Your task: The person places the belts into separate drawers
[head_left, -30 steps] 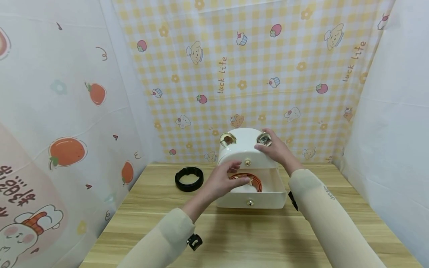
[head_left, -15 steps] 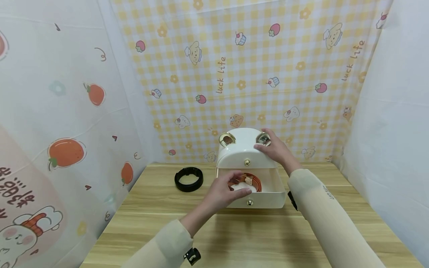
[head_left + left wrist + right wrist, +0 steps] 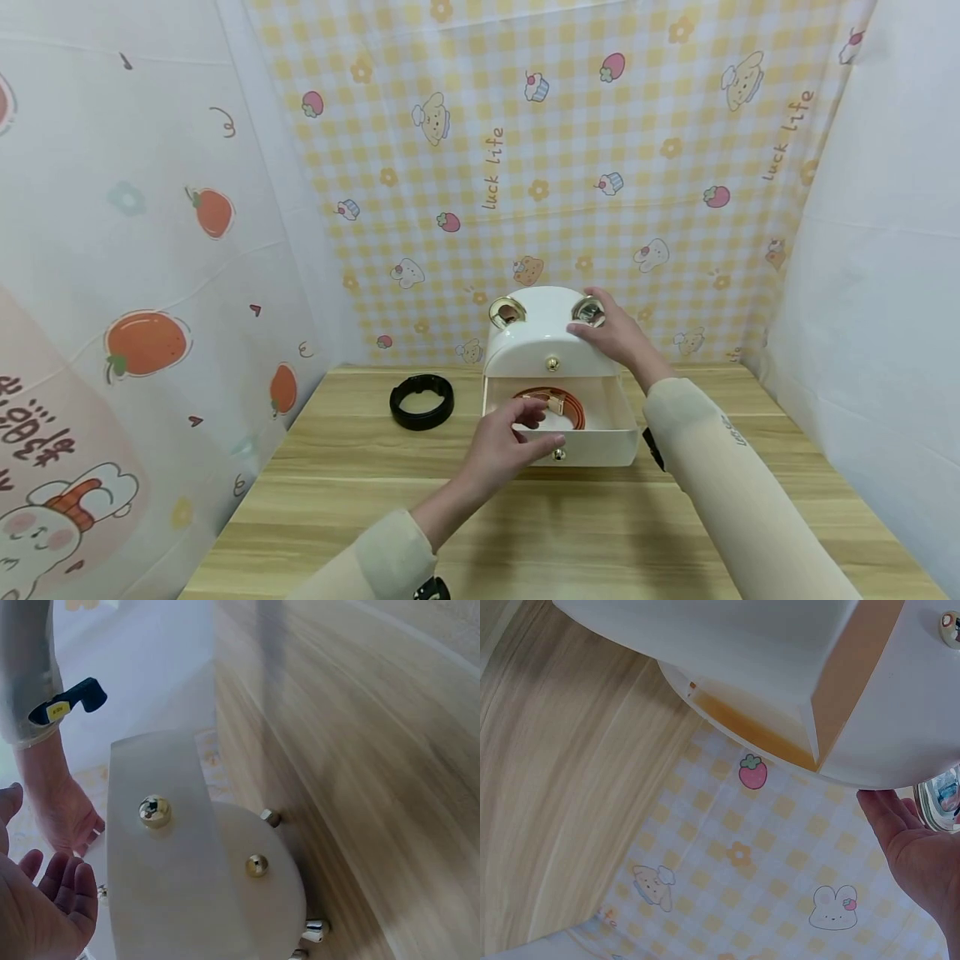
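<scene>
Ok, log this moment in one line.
Left hand: empty, near lower drawer; right hand: on top of white box; lower drawer: open, orange strap coiled inside; black ring: on table

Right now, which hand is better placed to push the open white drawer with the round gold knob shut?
Probably the left hand: it holds nothing, close to the open drawer, thumb near the knob. The right hand rests atop the glossy white rounded cabinet, perhaps steadying it.

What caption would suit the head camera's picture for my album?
Right hand on a white box, left hand by its open drawer, an orange strap coiled inside.
</scene>
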`<state>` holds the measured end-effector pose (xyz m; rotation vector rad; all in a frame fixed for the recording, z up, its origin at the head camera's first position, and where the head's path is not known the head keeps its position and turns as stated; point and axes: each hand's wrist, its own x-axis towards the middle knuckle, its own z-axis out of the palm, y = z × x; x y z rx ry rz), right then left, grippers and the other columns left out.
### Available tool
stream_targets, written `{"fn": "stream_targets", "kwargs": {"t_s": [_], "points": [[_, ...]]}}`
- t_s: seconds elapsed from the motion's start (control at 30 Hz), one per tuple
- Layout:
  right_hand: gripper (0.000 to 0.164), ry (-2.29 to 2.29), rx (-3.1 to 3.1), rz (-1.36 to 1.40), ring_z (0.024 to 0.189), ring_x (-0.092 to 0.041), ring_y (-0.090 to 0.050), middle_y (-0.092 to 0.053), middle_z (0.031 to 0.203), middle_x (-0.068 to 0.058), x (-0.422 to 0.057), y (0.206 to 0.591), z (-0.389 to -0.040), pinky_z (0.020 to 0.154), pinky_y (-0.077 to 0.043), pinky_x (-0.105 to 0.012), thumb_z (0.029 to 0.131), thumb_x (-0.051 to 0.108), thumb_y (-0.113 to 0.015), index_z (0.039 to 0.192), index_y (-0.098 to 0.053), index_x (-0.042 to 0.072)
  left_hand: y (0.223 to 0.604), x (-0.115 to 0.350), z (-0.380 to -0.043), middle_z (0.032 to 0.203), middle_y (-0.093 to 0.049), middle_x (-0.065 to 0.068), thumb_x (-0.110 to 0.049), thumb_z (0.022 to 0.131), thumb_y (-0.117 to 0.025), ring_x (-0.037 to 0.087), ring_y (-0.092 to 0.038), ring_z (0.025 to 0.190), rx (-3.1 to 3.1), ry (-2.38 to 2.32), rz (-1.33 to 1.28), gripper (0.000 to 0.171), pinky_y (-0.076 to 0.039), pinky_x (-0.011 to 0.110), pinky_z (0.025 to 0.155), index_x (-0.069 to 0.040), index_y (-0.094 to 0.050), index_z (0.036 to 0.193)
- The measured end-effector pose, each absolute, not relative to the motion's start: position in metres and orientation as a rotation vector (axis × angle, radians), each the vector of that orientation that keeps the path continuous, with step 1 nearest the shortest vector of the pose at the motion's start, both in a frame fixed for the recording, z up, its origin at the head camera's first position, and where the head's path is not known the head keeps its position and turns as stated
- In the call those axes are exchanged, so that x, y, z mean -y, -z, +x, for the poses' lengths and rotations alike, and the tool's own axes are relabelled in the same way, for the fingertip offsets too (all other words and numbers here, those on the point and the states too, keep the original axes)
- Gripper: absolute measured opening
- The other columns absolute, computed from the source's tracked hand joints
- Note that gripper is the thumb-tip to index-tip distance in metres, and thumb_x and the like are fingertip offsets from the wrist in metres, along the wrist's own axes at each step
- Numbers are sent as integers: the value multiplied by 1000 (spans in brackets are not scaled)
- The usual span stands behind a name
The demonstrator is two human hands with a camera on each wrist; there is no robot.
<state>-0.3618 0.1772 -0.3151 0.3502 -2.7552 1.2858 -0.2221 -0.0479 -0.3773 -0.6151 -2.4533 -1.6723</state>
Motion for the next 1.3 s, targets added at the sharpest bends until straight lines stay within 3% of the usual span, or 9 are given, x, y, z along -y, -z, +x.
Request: {"fn": "stream_targets", "kwargs": {"t_s": [0.17, 0.4, 0.7, 1.3], "points": [[80, -1293, 2757, 344, 130, -50, -40, -36, 150, -29, -177, 315, -361, 105, -34, -63, 96, 38, -65, 158, -19, 19, 386, 47, -218, 103, -65, -4, -28, 84, -81, 19, -61, 97, 2438, 1682, -607, 42, -54, 27, 77, -11, -68, 120], [80, -1300, 2758, 341, 131, -51, -40, -36, 150, -30, -176, 314, -361, 105, -33, -63, 96, 38, -65, 158, -18, 19, 397, 47, -213, 103, -66, 7, -27, 85, -81, 19, -60, 94, 2372, 1717, -593, 37, -54, 25, 76, -12, -68, 116], [81, -1300, 2760, 334, 131, -51, -39, -35, 150, -30, -177, 315, -362, 106, -33, -64, 96, 38, -65, 158, -18, 20, 413, 42, -212, 100, -67, 11, -25, 84, -81, 24, -62, 92, 2317, 1707, -599, 35, -54, 24, 72, -6, -69, 111], [80, -1301, 2760, 338, 133, -51, -37, -34, 151, -29, -177, 316, -363, 106, -31, -65, 96, 39, -65, 158, -18, 20, 445, 39, -215, 97, -66, 5, -23, 85, -80, 20, -63, 88, 2258, 1711, -602, 29, -56, 26, 73, -8, -70, 108]]}}
